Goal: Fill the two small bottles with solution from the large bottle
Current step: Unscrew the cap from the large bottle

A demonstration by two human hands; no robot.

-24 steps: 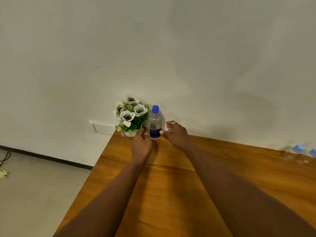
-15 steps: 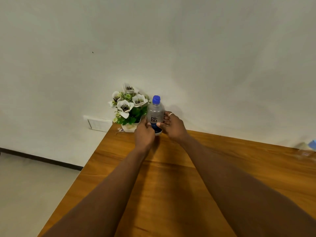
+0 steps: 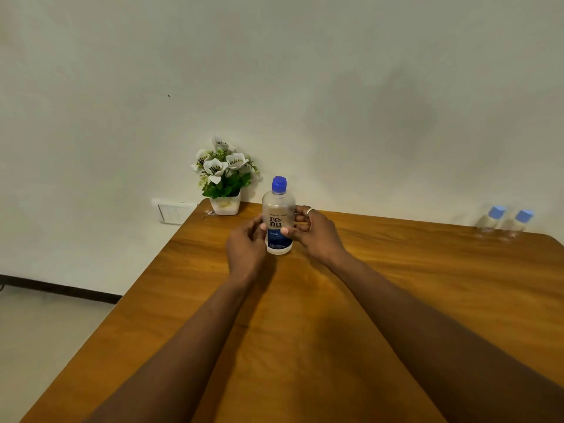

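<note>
Head view: large bottle [image 3: 278,219] upright between both hands, long axis vertical, blue cap [image 3: 279,183] on top and shut, base apparently at or just above the surface [image 3: 396,270]; contact there hard to tell. Left hand [image 3: 246,247] wrapped on the near-left side of the body, thumb on the label. Right hand [image 3: 317,233] closed on the right side, thumb across the label's front, ringed finger behind. Both grips narrow, clamped on the same bottle.

Two small bottles [image 3: 505,222] standing side by side at the far right near the wall, blue caps on, well apart from the grip. Direction that matters: rightward along the surface, slightly away. Right hand on the nearer side to them; left hand on the farther side, closer to the flower pot [image 3: 225,204] at the far-left corner.

Judged early in the task: nothing opened, nothing poured. Likely call next: carry the large bottle right toward the pair, or fetch the pair with the right hand while the left steadies. Cap removal needed on all before any filling; upright carriage safest meanwhile.
</note>
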